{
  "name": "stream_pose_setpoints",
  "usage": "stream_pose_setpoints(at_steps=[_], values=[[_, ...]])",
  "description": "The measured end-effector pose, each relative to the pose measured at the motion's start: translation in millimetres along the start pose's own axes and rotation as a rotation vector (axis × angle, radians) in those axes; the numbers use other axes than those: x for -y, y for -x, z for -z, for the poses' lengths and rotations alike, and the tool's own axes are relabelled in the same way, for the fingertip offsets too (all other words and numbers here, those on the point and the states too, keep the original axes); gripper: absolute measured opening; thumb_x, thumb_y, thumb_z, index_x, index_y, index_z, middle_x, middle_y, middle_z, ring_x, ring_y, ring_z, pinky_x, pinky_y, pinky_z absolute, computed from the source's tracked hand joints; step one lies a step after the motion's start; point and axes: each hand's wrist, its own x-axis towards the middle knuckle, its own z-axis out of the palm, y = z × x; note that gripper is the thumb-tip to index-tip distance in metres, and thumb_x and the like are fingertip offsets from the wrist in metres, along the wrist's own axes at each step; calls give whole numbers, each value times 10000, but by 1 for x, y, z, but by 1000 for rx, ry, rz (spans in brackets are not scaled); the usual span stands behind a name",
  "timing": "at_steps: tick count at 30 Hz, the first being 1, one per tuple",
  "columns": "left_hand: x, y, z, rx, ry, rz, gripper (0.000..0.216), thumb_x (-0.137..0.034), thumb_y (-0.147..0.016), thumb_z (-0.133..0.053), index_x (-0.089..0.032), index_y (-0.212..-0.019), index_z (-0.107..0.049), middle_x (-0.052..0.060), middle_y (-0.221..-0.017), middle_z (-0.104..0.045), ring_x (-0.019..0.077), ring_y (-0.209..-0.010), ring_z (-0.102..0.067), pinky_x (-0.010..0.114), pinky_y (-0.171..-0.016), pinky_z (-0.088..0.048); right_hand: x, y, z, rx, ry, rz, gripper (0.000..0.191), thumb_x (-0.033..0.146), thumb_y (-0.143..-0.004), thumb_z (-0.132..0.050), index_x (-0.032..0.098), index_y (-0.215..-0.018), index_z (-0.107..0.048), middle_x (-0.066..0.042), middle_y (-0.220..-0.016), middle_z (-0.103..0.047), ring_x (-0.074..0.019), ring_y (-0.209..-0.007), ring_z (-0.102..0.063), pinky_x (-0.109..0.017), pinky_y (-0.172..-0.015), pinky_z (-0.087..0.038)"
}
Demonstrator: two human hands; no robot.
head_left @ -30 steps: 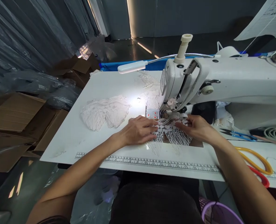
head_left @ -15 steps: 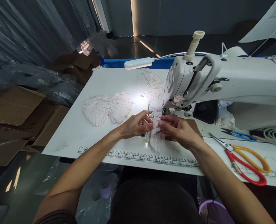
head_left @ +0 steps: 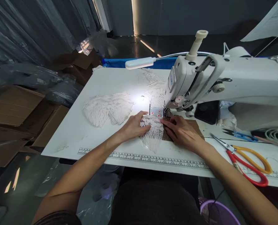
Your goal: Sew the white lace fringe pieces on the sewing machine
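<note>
A small white lace piece (head_left: 152, 132) with a scalloped top edge and a fringe-like lower part lies spread on the white sewing table, just in front of the needle plate (head_left: 156, 112). Its left edge is gripped by my left hand (head_left: 136, 125), thumb on top and fingers curled at the upper corner. At the upper right corner, the fingertips of my right hand (head_left: 182, 129) pinch the lace close to the presser foot (head_left: 166, 113); the fingers beneath are partly hidden. The white sewing machine (head_left: 200, 79) stands directly behind and to the right of the hands.
More white lace pieces (head_left: 108, 107) lie left of the needle, others (head_left: 155, 84) behind it. Red-and-yellow-handled scissors (head_left: 247, 159), blue snips (head_left: 243, 136) and a dark phone (head_left: 207, 112) sit at right. A lit lamp (head_left: 140, 63) hangs above; cardboard boxes (head_left: 19, 106) stand left.
The lace, earlier held up narrow and bunched between both hands, is now spread flat on the table. My left hand has shifted slightly left; my right hand has turned palm down.
</note>
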Motion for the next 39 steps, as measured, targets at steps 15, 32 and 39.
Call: stream_pose_setpoints(at_steps=[15, 32, 39], values=[[7, -8, 2, -26, 25, 122, 690, -449, -771, -745, -165, -1347, -493, 62, -887, -625, 187, -805, -603, 306, -679, -476, -13, 10, -4, -109, -258, 8, 409, 279, -969, -446, 241, -1358, -563, -127, -1121, -562, -253, -1038, -571, -462, -941, -507], [-1, -7, 4, -15, -12, 161, 679, -461, -775, -733, -169, -1345, -507, -16, -703, -519, 139, -643, -521, 257, -574, -400, -14, 10, 5, -41, -304, -21, 417, 231, -950, -448, 215, -1347, -573, -127, -1172, -578, -247, -1082, -577, -452, -985, -495], [1, -9, 3, -24, 41, 176, 668, -435, -772, -748, -174, -1339, -509, -14, -724, -512, 144, -679, -534, 270, -605, -430, -11, 17, 10, 24, -293, 56, 372, 253, -962, -450, 257, -1285, -633, -121, -1189, -590, -273, -1139, -545, -488, -978, -472]])
